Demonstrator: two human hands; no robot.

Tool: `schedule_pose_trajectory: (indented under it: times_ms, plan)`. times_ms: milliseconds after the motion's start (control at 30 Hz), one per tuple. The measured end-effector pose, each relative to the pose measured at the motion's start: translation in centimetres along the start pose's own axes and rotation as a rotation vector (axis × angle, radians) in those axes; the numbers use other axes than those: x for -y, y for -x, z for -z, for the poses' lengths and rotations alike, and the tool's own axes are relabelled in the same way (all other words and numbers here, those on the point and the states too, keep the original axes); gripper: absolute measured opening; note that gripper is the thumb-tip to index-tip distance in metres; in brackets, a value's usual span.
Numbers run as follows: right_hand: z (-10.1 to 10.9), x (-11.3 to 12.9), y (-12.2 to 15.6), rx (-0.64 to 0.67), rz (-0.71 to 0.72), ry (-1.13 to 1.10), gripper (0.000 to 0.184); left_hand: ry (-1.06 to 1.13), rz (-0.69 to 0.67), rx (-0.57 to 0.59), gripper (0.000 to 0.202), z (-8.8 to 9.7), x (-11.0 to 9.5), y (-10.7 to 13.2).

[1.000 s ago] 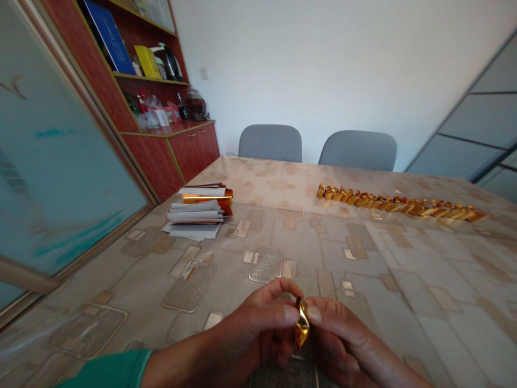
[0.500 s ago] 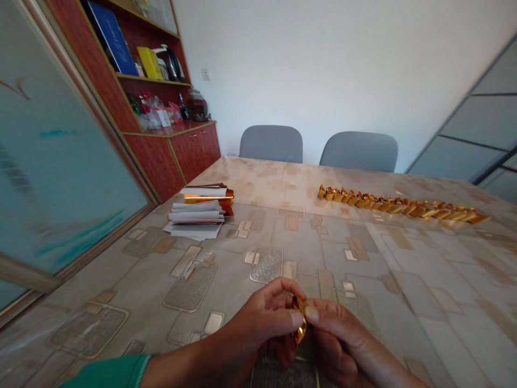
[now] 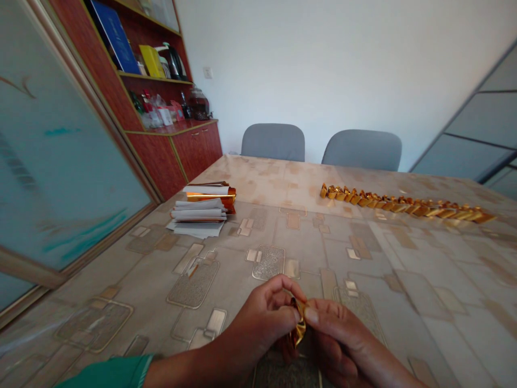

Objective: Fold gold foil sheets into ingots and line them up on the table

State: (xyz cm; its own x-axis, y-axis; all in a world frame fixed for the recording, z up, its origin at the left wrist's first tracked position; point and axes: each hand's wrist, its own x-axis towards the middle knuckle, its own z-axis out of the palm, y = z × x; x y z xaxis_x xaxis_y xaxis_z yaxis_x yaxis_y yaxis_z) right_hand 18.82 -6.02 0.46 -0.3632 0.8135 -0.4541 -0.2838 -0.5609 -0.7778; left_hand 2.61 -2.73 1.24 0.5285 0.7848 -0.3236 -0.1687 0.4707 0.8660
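Note:
Low in the view, both hands meet over the near edge of the table. My left hand [image 3: 262,323] and my right hand [image 3: 343,339] pinch a small folded piece of gold foil paper [image 3: 299,323] between thumbs and forefingers. The paper stands upright between the fingertips, mostly hidden by them. A green sleeve [image 3: 109,372] covers my left forearm.
A stack of white and gold paper sheets [image 3: 201,211] lies at the left of the patterned table [image 3: 363,269]. A long row of folded gold pieces [image 3: 399,205] runs across the far right. Two grey chairs [image 3: 315,143] stand behind the table, and a wooden cabinet [image 3: 169,145] is at the left.
The hands have closed in over the gold paper, so less of it shows now. The view has shifted slightly.

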Motion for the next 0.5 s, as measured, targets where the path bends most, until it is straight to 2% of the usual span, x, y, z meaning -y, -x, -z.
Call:
schedule_pose_trajectory:
  times_ms: [167,367,500]
  plan:
    - [0.29,-0.19,-0.25,-0.004,0.071,-0.028,0.05,-0.005,0.008,-0.032,0.021,0.01,0.14,-0.07]
    - [0.07,0.06,-0.45,0.028,0.057,-0.01,0.05,-0.023,0.005,-0.07,0.024,-0.08,-0.25,-0.13]
    - [0.08,0.16,-0.58,0.076,0.069,-0.039,0.05,-0.066,0.015,-0.042,0.024,-0.16,-0.5,-0.15]
